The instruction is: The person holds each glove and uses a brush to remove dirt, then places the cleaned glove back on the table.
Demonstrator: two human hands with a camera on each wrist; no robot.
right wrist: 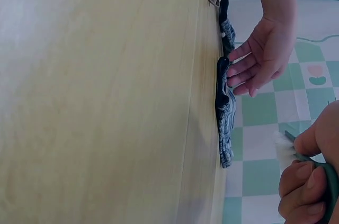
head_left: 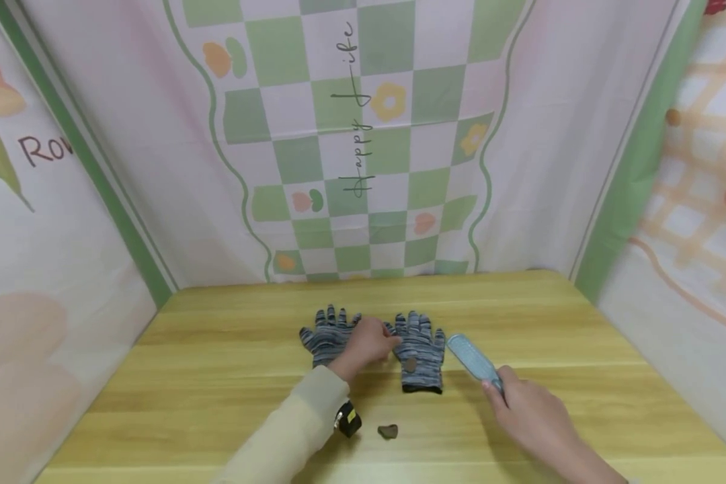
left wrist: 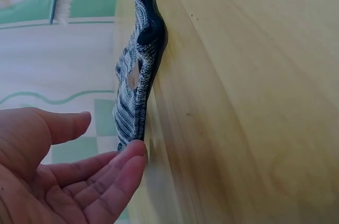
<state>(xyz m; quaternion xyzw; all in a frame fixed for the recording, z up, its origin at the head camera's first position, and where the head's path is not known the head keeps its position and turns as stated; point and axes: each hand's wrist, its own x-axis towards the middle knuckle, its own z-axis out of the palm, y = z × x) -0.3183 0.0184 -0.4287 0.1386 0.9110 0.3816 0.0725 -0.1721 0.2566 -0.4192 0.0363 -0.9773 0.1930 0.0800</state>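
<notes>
Two grey-and-black striped knit gloves lie side by side on the table, the left glove (head_left: 328, 336) partly behind my left forearm and the right glove (head_left: 422, 346) in fuller view. A small brown flat piece (head_left: 410, 365) sits on the right glove. My left hand (head_left: 370, 341) is between the gloves; in the left wrist view its fingertips (left wrist: 135, 152) are right at a glove's edge, thumb held apart. My right hand (head_left: 535, 410) grips the handle of a blue-green brush (head_left: 473, 357), head angled toward the right glove. White bristles (right wrist: 285, 149) show in the right wrist view.
Another brown piece (head_left: 388, 431) lies on the wooden table (head_left: 218, 376) nearer to me, beside my left sleeve (head_left: 296, 420). A black device (head_left: 347, 418) is on that wrist. Patterned cloth (head_left: 363, 148) hangs behind the table and at both sides.
</notes>
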